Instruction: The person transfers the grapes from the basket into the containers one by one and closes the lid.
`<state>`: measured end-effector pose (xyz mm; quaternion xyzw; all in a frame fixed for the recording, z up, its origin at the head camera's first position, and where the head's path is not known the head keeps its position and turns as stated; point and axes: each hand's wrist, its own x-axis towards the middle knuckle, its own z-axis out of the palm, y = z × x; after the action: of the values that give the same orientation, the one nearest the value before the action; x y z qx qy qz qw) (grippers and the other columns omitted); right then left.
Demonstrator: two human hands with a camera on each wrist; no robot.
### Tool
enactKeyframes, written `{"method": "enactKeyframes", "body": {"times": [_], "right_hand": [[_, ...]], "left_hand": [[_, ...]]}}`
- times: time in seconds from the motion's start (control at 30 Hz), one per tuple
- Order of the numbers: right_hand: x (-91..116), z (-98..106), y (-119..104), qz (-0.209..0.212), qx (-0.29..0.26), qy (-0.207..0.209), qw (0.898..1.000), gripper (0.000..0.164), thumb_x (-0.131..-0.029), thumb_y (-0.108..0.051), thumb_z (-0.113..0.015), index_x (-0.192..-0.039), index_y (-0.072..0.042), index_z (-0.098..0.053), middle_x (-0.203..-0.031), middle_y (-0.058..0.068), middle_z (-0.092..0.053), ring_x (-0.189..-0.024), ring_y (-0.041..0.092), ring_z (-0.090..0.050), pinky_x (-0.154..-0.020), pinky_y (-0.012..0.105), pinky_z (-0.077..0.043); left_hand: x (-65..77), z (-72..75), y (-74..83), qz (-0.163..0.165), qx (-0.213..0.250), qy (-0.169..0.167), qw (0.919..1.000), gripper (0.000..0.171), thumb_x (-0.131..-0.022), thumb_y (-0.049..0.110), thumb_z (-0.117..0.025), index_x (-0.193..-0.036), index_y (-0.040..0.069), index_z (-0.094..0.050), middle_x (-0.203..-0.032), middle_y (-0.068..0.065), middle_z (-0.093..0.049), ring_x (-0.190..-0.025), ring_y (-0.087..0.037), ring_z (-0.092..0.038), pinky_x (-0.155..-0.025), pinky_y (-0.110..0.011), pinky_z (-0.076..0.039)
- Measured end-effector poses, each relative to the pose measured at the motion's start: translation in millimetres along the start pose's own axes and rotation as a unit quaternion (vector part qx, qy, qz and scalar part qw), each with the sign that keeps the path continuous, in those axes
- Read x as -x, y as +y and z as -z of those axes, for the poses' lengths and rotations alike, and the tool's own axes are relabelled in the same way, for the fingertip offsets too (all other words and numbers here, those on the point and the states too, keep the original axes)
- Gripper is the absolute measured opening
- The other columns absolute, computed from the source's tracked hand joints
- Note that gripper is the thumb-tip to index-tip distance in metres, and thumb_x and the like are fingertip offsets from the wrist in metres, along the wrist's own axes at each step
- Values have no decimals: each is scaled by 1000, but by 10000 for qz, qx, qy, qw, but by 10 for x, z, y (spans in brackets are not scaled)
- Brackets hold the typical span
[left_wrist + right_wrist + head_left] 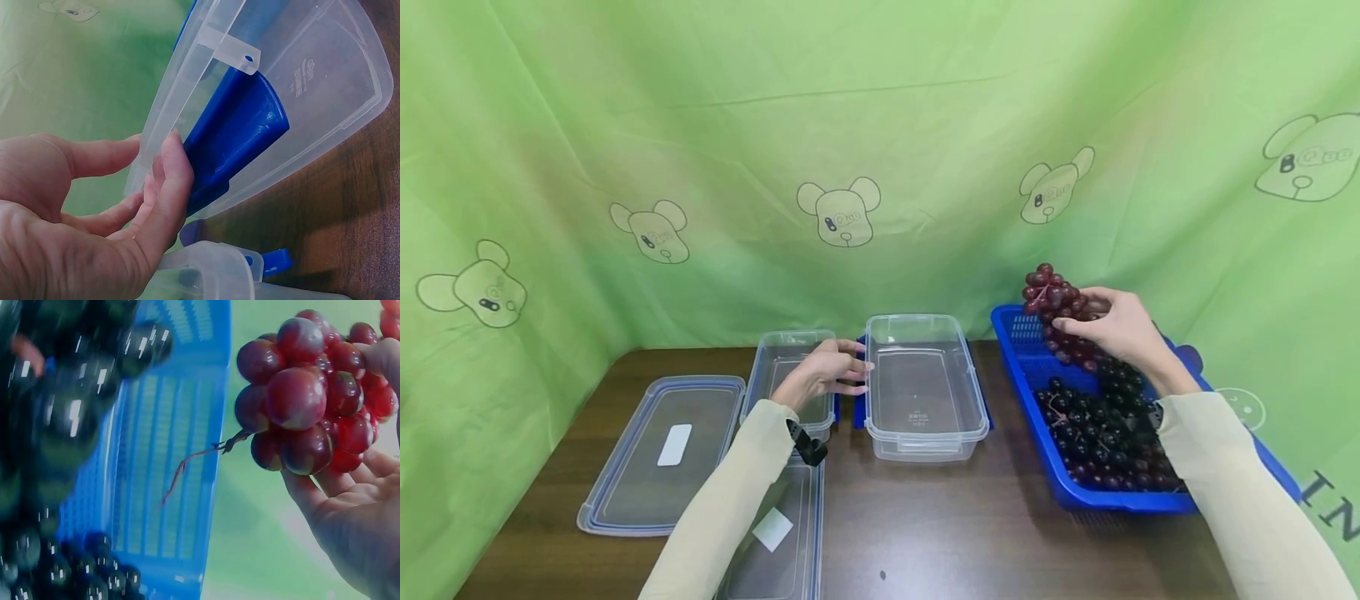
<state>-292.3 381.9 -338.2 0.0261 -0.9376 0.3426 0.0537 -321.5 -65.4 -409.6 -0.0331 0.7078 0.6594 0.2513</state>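
Observation:
My right hand [1123,329] holds a bunch of red grapes [1056,308] above the far end of a blue basket [1028,400]. In the right wrist view, fingers and thumb wrap the red grapes [297,394], and a thin bare stem hangs from them. Dark grapes [1101,433] lie in the basket. Fingertips of my left hand [829,367] touch the left side of a clear plastic container [917,392], beside its blue latch [244,131] in the left wrist view. The left fingers are nearly straight. No grapes show in that container.
A smaller clear container [778,354] stands left of the first, partly behind my left arm. Two clear lids lie on the brown table [910,517]: one lid [640,475] at the left, another lid [790,554] under the forearm. A green curtain [880,125] hangs behind.

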Motion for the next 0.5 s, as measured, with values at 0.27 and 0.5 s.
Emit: {"method": "enactKeyframes", "body": {"times": [0.27,0.5], "right_hand": [[45,-103,-238,147,-1045,438,9935,56,-91,-36,-84,-135,-8,-64,-93,-36,-65,-90,-17,-61,-73,8,-52],[126,-219,-565,424,-2143,424,9749,26,-93,-20,-82,-113,-31,-70,-93,-33,-71,-94,-12,-67,-80,7,-54]], "left_hand": [[-2,-16,0,0,38,28,10000,58,-96,-3,-70,-150,5,-50,-105,-9,-65,-88,-20,-67,-76,-32,-67],[6,-5,-4,-24,-25,2,10000,57,-96,-2,-70,-149,4,-50,-102,-10,-63,-88,-21,-67,-78,-32,-67]]}}
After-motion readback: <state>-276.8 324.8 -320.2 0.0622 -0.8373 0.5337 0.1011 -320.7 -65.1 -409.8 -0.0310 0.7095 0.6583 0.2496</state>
